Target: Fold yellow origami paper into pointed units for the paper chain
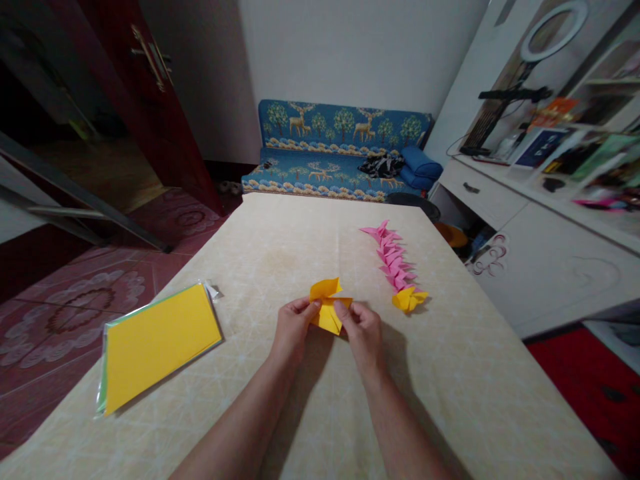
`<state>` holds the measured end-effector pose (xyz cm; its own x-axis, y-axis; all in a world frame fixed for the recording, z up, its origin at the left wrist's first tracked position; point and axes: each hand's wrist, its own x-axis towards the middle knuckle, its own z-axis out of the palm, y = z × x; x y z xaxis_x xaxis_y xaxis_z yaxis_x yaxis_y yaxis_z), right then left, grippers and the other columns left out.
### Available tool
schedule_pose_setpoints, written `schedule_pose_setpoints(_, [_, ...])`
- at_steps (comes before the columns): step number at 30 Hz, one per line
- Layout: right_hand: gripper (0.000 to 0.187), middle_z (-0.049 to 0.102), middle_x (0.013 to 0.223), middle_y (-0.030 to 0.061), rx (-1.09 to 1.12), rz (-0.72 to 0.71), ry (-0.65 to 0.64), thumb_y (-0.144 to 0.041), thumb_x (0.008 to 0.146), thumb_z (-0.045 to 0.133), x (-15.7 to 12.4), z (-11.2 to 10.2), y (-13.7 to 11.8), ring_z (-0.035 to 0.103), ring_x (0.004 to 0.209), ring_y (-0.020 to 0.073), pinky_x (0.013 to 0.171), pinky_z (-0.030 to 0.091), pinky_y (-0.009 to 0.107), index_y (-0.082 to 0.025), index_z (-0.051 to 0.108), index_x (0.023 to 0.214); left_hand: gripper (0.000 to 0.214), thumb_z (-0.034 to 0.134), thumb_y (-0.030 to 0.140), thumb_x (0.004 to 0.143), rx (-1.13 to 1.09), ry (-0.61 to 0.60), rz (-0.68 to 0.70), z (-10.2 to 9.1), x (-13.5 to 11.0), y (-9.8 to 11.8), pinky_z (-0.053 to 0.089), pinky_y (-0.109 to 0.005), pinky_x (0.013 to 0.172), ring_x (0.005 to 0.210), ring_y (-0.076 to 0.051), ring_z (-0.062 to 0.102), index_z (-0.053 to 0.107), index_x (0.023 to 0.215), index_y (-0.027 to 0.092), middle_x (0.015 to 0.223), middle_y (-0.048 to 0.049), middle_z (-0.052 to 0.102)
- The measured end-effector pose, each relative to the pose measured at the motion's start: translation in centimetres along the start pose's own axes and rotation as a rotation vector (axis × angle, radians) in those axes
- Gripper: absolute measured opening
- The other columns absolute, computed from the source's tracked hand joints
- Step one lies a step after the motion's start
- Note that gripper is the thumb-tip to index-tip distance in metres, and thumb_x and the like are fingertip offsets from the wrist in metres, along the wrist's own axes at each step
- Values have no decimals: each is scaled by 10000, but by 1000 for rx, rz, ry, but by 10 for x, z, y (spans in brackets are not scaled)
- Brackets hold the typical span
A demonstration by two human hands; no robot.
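Head view of a table with paper-folding work in hand.

**Hands.** The left hand and right hand lie close together near the middle of the table. Each pinches one side of a fold of yellow paper between thumb and fingers. The fold sits between the two hands, low over the table; its upper flaps stand free above the fingertips and its lower point shows between the thumbs. Whether it touches the table cannot be told.

**Container.** A clear sleeve lies flat near the left table edge, well apart from the hands. It holds a stack of sheets: a yellow sheet lies on top, and a green edge shows along its upper and left sides. The sleeve's flap sticks out at the far right corner.

**Other paper.** A chain of pink folded pieces runs from the far right of the table toward the hands. A yellow piece sits at its near end, just beside the right hand.

**Surroundings.** A blue patterned sofa stands beyond the table. A white cabinet stands at right, with a ring light above it. A dark red door stands at left.
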<state>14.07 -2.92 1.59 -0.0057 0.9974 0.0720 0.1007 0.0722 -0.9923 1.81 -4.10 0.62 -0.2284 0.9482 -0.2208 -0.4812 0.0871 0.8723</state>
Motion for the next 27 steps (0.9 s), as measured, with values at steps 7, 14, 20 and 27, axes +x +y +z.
schedule_pose_setpoints(7, [272, 650, 854, 58, 34, -196, 81, -363, 717, 634, 17, -33, -12, 583, 807, 190, 682, 455, 270, -154, 644, 891, 182, 779, 241, 549, 112, -160, -264, -4, -2, 14, 474, -244, 533, 572, -181, 643, 723, 668, 116, 691, -115, 712])
schedule_pose_setpoints(14, [295, 687, 940, 61, -47, -146, -321, -166, 664, 613, 16, -39, -20, 618, 886, 202, 808, 475, 331, -174, 681, 951, 116, 733, 252, 583, 290, -261, -237, 0, -9, 12, 421, -228, 460, 483, -158, 596, 726, 612, 139, 619, -91, 695])
schedule_pose_setpoints(20, [155, 672, 761, 27, -164, -156, -288, -157, 671, 573, 15, -35, -18, 605, 745, 181, 691, 469, 266, -152, 693, 769, 154, 743, 282, 580, 338, -290, -200, 4, -13, 8, 404, -228, 445, 454, -148, 566, 724, 602, 131, 581, -76, 677])
schedule_pose_setpoints(27, [138, 602, 687, 4, -160, -208, -180, -226, 753, 544, 14, -32, -14, 554, 679, 150, 629, 426, 228, -149, 638, 686, 283, 746, 377, 610, 292, -354, -218, 2, -13, 6, 457, -251, 531, 581, -192, 633, 747, 734, 122, 744, -113, 718])
